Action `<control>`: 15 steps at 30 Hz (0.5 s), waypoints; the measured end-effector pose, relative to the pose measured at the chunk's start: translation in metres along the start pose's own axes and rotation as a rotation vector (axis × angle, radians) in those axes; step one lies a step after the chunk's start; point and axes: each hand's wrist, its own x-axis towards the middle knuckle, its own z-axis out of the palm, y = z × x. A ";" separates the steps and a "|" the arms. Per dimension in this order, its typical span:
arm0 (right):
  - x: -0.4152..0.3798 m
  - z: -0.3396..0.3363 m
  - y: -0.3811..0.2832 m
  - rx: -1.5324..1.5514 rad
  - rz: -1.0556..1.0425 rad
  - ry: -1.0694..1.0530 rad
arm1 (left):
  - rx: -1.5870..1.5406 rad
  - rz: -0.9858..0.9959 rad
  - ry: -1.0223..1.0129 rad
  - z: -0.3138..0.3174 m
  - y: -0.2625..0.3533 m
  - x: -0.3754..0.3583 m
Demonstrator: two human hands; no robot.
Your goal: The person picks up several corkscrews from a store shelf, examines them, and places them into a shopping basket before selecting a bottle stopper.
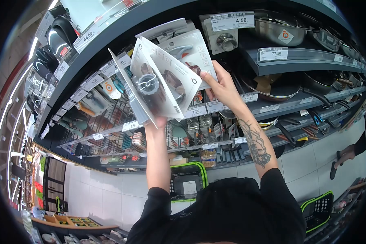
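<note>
Already off the hooks and up in front of the shelf (272,67): a fan of carded kitchen tool packs. Left hand (158,122) closed under the front packs (162,81), pinching their lower edge; right hand (221,87) closed on the back pack (191,51), thumb across its card. None hung back or dropped into a basket yet. Well below the grip, a green-rimmed basket (187,183) on the floor with one pale card visible inside; contents of a second basket (317,209) lower right unclear.
</note>
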 end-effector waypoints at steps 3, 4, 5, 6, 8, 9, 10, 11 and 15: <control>0.007 0.001 0.002 0.034 -0.015 -0.014 | 0.015 0.025 0.179 0.001 0.000 -0.001; 0.008 0.001 0.004 0.010 -0.009 0.010 | -0.011 0.018 0.194 0.001 0.000 -0.001; 0.010 0.002 0.005 -0.014 -0.003 0.034 | -0.010 0.019 0.195 0.003 0.000 -0.002; 0.013 0.002 0.006 -0.014 -0.003 0.033 | -0.009 0.006 0.072 0.005 -0.001 -0.003; 0.019 0.005 0.007 -0.085 0.014 0.079 | -0.008 -0.004 -0.050 0.007 -0.002 -0.008; 0.028 0.005 0.011 -0.085 0.014 0.077 | -0.053 -0.030 -0.087 0.007 -0.003 -0.012; 0.039 0.004 0.018 -0.147 0.031 0.130 | -0.097 -0.057 -0.122 0.007 -0.004 -0.017; 0.050 0.002 0.023 -0.209 0.049 0.184 | -0.097 -0.057 -0.118 0.008 -0.007 -0.024; 0.086 -0.009 0.051 -0.163 0.107 0.152 | -0.030 -0.115 0.179 -0.004 -0.017 -0.061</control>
